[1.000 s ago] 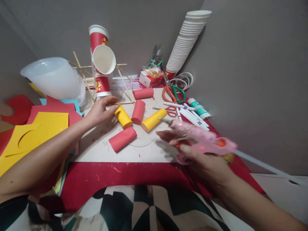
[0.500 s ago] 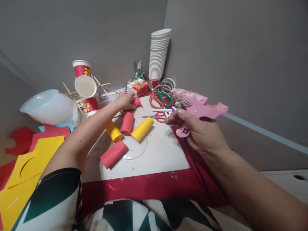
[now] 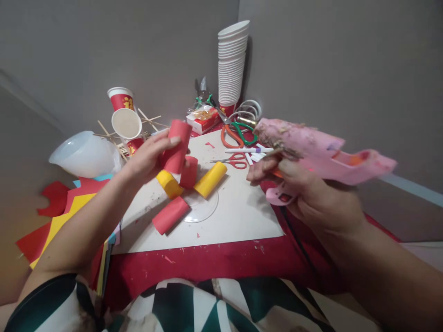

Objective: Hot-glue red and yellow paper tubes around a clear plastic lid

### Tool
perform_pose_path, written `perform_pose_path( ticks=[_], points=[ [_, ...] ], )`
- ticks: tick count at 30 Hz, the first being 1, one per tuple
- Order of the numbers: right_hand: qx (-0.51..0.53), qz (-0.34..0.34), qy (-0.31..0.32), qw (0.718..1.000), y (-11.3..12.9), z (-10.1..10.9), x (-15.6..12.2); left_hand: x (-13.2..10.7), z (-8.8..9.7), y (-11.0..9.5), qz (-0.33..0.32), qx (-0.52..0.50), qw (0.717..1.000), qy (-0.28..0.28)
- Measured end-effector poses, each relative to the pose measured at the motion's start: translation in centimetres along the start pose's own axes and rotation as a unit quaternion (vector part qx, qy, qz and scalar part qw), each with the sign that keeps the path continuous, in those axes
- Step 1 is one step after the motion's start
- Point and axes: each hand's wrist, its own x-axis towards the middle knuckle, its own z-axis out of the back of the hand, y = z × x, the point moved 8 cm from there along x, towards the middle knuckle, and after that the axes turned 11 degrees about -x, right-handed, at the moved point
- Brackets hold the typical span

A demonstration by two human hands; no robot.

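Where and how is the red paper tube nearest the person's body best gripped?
Likely around its middle, from above, pinching across the long sides: the red paper tube lies on its side, slanting, with white work surface exposed along its near flank.

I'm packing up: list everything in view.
paper tubes: 5, 3 red, 2 yellow, centre
glue gun: 1, pink, right
disc: 1, clear, centre
board: 1, white, centre
tablecloth: 1, red, front
small scissors: 1, red handles, centre
large scissors: 1, orange/green handles, back
pens: several, white, centre right
loops: several, white, back
cup stack: 1, mostly white, back
patterned cups: 3, red/white, back left
box: 1, red/white, back
hand tool: 1, dark, back
wooden sticks: several, tan, back left
plastic vessel: 1, translucent, left
paper sheets: several, multicoloured, left
garment: 1, patterned, front
left hand: 1, holding red tube
right hand: 1, holding glue gun
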Motion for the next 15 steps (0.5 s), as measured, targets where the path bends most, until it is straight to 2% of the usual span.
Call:
perform_pose_path(
  ticks=[3, 6, 10, 12, 15],
  points=[
    [-0.041, 0.009, 0.116, 0.992, 0.3, -1.7, -1.6, -6.6, -0.7, 3.5, 0.094, -0.124, 0.988, -0.009],
    [-0.128, 0.089, 0.217, 0.964, 1.3, -4.0, -3.3, -10.7, -1.6, 6.6, 0.147, -0.232, 0.962, -0.005],
    [-0.237, 0.185, 0.284, 0.911, 2.1, -6.4, -5.0, -12.4, -2.3, 8.8, 0.164, -0.313, 0.935, 0.003],
    [-0.284, 0.214, 0.291, 0.888, 2.0, -7.0, -5.3, -12.4, -2.5, 9.2, 0.156, -0.323, 0.933, 0.008],
    [-0.315, 0.244, 0.290, 0.870, 2.1, -7.3, -5.2, -12.1, -2.5, 9.6, 0.143, -0.318, 0.937, -0.002]
  ],
)
